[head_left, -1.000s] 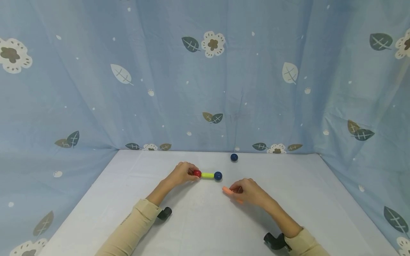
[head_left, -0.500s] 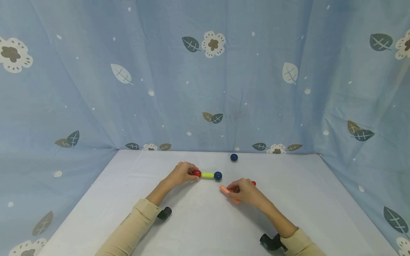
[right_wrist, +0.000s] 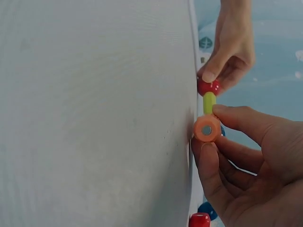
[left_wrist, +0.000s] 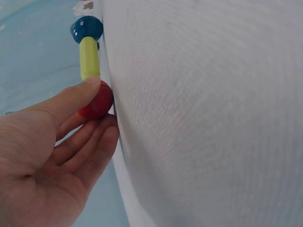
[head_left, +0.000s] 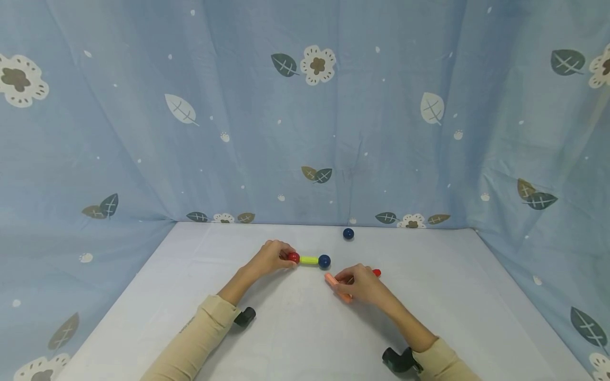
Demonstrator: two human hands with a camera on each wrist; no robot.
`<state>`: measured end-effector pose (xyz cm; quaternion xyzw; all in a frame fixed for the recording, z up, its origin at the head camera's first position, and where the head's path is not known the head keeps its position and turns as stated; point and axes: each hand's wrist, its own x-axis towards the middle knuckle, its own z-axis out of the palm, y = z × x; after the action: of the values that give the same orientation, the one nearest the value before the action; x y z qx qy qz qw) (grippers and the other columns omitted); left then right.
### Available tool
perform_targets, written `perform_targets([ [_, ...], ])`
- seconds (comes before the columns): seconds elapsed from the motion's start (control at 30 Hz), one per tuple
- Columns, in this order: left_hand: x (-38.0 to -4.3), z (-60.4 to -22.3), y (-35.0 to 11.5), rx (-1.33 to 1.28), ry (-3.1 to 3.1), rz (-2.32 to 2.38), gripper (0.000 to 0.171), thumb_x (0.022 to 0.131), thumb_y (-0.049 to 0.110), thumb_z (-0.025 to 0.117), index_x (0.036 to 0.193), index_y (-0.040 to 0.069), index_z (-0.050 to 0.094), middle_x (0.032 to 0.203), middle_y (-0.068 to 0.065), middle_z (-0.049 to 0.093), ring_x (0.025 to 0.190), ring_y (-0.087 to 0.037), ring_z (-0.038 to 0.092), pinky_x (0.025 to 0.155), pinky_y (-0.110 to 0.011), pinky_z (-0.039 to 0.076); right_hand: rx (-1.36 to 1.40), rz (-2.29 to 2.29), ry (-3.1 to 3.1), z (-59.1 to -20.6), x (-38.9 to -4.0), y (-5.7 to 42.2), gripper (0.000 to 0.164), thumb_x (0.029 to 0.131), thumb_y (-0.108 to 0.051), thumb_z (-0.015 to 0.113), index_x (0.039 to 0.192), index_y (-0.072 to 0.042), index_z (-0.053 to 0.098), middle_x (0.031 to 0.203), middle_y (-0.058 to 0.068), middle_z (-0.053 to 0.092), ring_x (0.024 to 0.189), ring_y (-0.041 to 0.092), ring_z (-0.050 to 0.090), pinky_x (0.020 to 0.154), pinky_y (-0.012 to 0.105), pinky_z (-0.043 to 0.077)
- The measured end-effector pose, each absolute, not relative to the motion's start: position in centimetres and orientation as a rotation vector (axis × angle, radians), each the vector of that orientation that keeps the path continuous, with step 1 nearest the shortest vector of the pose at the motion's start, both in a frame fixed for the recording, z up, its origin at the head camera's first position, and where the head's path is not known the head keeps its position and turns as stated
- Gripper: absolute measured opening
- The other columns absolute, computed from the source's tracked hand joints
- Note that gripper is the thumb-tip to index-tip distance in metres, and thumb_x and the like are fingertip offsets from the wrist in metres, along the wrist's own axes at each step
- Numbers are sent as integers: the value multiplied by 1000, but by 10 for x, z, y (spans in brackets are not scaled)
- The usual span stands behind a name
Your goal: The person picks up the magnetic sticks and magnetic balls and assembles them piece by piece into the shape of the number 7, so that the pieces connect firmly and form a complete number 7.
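Note:
My left hand (head_left: 270,259) pinches a red ball (head_left: 294,257) between thumb and fingers. A yellow-green magnetic rod (head_left: 308,260) joins that ball to a blue ball (head_left: 324,261), in a line on the table. My right hand (head_left: 366,284) holds an orange magnetic rod (right_wrist: 207,122), whose end with a round silver magnet faces the right wrist camera. In the head view the rod's far end lies just below the blue ball, with a small gap between them. In the left wrist view my thumb covers part of the red ball (left_wrist: 98,103).
Near the table's back edge lies a second blue ball (head_left: 348,233). A red piece (head_left: 377,273) shows partly from behind my right hand. The white table (head_left: 286,333) meets a blue patterned curtain (head_left: 314,121) at the back.
My right hand has moved slightly left with the orange rod, bringing its end closer to the joined blue ball. The red piece behind that hand has come into sight. The left hand stays put.

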<state>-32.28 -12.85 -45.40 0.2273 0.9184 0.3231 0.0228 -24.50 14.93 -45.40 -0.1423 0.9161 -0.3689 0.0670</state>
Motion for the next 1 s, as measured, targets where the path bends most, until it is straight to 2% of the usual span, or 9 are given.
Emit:
perform_targets([
  [1.0, -322, -455, -130, 742, 2860, 990, 29, 78, 16, 83, 104, 6, 75, 96, -4, 76, 81, -9, 66, 77, -29, 57, -336, -1187, 2730, -458, -245, 139, 24, 84, -18, 76, 105, -7, 75, 82, 1, 68, 69, 13, 57, 52, 25, 52],
])
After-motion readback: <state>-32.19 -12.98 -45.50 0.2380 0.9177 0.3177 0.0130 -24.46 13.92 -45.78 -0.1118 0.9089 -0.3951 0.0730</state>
